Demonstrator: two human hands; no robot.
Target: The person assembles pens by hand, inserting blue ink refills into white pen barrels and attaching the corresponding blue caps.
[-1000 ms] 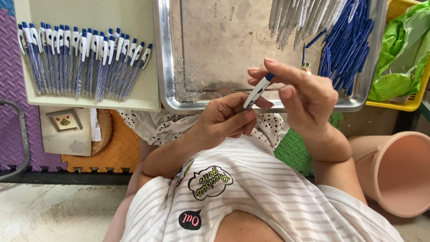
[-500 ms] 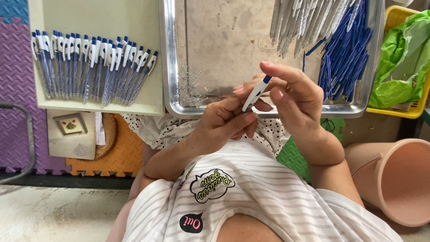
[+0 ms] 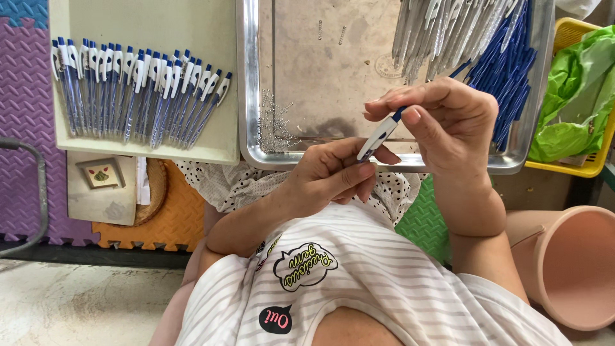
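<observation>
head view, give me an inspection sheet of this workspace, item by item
surface: shiny metal tray, small metal springs piled at its near left
job's things: white and blue pen held between both hands
clutter: blue pen parts and pale barrels heaped on the tray; assembled pens in a row on a cream board
grippers: left hand and right hand both grip the pen
cables: nothing seen
surroundings: yellow basket with green bags; pink bucket; foam floor mats

Pen [image 3: 378,138] — white, blue-tipped.
</observation>
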